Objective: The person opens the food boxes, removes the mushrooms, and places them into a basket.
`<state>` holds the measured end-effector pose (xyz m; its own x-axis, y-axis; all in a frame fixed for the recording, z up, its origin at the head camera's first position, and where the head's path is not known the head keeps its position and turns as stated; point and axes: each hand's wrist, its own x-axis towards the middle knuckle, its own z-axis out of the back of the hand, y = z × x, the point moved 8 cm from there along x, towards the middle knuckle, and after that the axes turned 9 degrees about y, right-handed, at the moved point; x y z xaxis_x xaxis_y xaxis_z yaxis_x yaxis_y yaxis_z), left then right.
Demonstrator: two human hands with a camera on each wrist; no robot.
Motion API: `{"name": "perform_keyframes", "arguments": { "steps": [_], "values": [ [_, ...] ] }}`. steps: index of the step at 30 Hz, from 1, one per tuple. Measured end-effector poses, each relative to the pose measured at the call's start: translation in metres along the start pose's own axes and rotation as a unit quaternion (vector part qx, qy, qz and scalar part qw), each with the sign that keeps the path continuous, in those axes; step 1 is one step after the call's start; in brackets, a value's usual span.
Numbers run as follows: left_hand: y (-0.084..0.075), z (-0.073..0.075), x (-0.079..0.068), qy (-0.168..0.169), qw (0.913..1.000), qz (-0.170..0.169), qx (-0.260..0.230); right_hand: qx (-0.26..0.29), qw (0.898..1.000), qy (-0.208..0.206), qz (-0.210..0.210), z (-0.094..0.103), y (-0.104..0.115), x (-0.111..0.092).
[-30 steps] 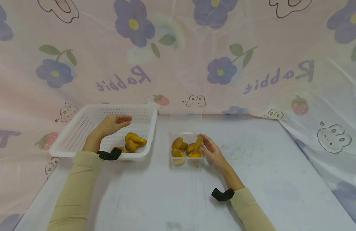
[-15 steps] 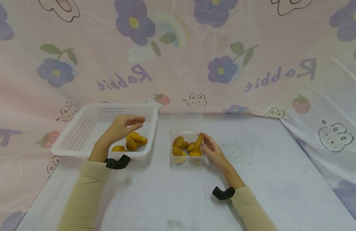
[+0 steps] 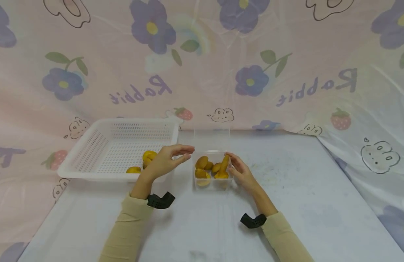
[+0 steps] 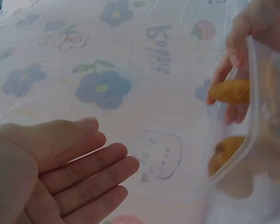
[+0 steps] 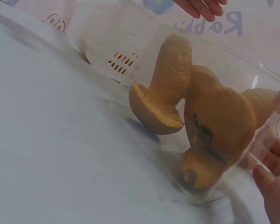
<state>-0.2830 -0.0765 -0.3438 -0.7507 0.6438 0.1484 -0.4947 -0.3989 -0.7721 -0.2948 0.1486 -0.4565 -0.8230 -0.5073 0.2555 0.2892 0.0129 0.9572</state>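
My left hand (image 3: 167, 160), its palm bare in the left wrist view, hovers between the white basket and the clear plastic box, fingers nearly straight and holding nothing. Its fingertips reach the box's left edge from above. My right hand (image 3: 242, 174) holds the clear plastic box (image 3: 215, 185) at its right wall, thumb and fingers against the plastic. Several yellow-brown mushrooms (image 3: 202, 162) lie inside; one mushroom (image 5: 171, 74) shows its cap and thick stem in the right wrist view. In the white basket (image 3: 97, 176) lie more mushrooms (image 3: 134, 170), partly hidden by my left hand.
The box's transparent lid (image 3: 211, 140) stands raised at its back. A patterned cloth (image 3: 202, 72) hangs behind the white table (image 3: 306, 203). On each wrist sits a black camera mount, such as the left mount (image 3: 160, 200).
My left hand has moved right, from above the basket to beside the box, still holding nothing. The right hand and the box have stayed in place.
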Motion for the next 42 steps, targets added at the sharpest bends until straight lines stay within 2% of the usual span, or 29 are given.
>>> {"name": "perform_keyframes", "arguments": {
  "steps": [6, 11, 15, 22, 29, 42],
  "values": [
    [0.004, -0.024, 0.012, 0.015, 0.9996, -0.009, -0.023, 0.004, 1.000, 0.001, 0.000, -0.001, 0.000, 0.000],
    [0.004, -0.035, 0.018, 0.009, 0.9991, -0.030, -0.029, 0.010, 1.000, -0.001, -0.001, -0.001, 0.001, 0.000],
    [0.006, -0.040, 0.021, 0.002, 0.9987, -0.037, -0.037, 0.012, 1.000, 0.001, 0.004, -0.002, 0.001, 0.000],
    [0.011, -0.049, 0.026, 0.006, 0.9986, -0.014, -0.051, 0.013, 1.000, -0.001, 0.004, -0.003, 0.002, -0.002],
    [0.012, -0.056, 0.033, 0.011, 0.9982, -0.026, -0.054, 0.022, 1.000, -0.008, -0.011, -0.001, -0.001, -0.001],
    [0.010, -0.066, 0.045, 0.018, 0.9967, -0.021, -0.077, 0.045, 0.999, -0.004, -0.003, -0.002, 0.001, 0.000]
  ]
}}
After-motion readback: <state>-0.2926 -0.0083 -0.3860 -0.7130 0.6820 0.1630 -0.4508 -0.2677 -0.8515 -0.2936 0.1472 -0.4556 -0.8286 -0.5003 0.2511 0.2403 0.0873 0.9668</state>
